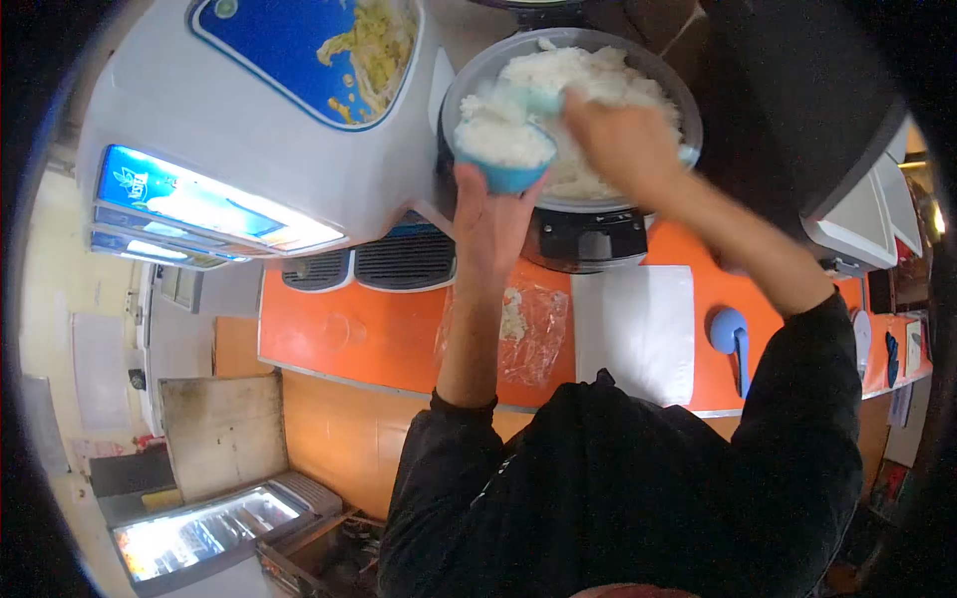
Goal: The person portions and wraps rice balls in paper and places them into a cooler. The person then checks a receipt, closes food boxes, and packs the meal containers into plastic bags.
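Observation:
My left hand point(488, 224) holds up a small blue bowl point(513, 179) from below, heaped with white rice point(501, 143). The bowl is at the left front rim of a large round rice cooker point(688, 110), which contains more white rice point(638, 85). Over the cooker, my right hand point(620, 145) is closed around a pale teal rice paddle point(543, 98). Motion blurs both this hand and the paddle, whose blade is close to the rice in the bowl. Most of the paddle's handle is hidden by my fingers.
Left of the cooker stands a white drink dispenser point(289, 174) with yellowish food scraps on its blue top. On the orange counter point(399, 334) are a white sheet point(638, 334), a clear plastic bag point(533, 344) and a blue ladle point(728, 332). A dark bulky object point(797, 90) rises at right.

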